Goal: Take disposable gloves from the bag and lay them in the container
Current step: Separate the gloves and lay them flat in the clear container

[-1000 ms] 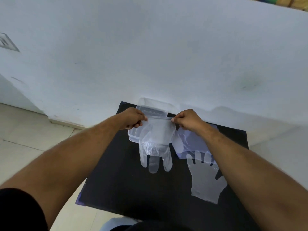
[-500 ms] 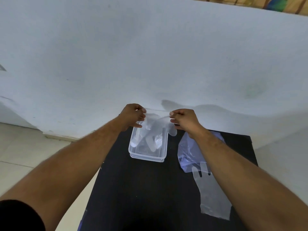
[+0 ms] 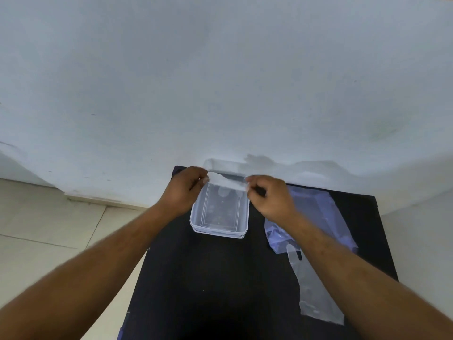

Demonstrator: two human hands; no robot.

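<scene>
Soft, even light washes the pale wall (image 3: 220, 82), where faint shadows fall above the hands, while wide-angle distortion bends the wall's base, the forearms blur toward the lower corners, and the black table (image 3: 208, 278) swallows detail.

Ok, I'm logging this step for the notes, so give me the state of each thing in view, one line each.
left hand: pinching the held glove's cuff at the container's far end.
right hand: pinching the same cuff.
held glove: stretched between both hands, its fingers down in the container.
container: open, upright on the table.
bag: lying flat right of the container.
second glove: flat on the table, sticking out of the bag.
</scene>
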